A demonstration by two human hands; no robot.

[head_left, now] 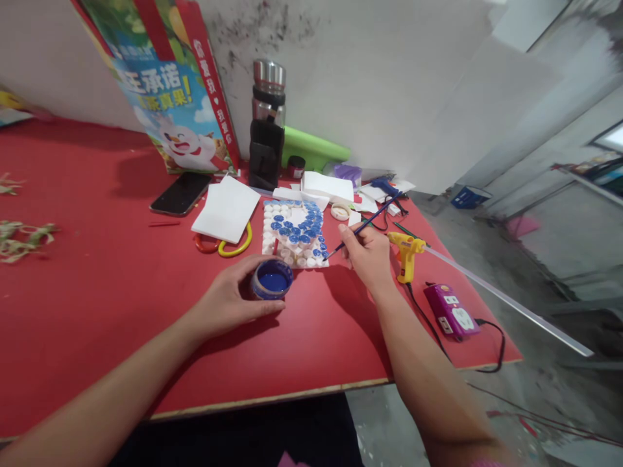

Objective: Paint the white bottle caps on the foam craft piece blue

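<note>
My left hand (237, 295) is wrapped round a small open jar of blue paint (272, 279), just in front of the board. Between the fingers of my right hand (365, 251) is a thin dark-handled brush (372, 218), slanting down to the left. Its tip is at the lower right corner of a square board covered in small round pieces (296, 232). Many of these pieces are blue along a curved band; others, at the left and bottom, are white. A small red stick stands at the board's lower part.
On the red table (97, 311) lie a phone (181, 193), white paper (226, 209) over scissors (235, 240), a yellow glue gun (407, 250) with a long clear stick, and a purple power box (451, 312). Behind stand a bottle (267, 130) and a printed bag (180, 97).
</note>
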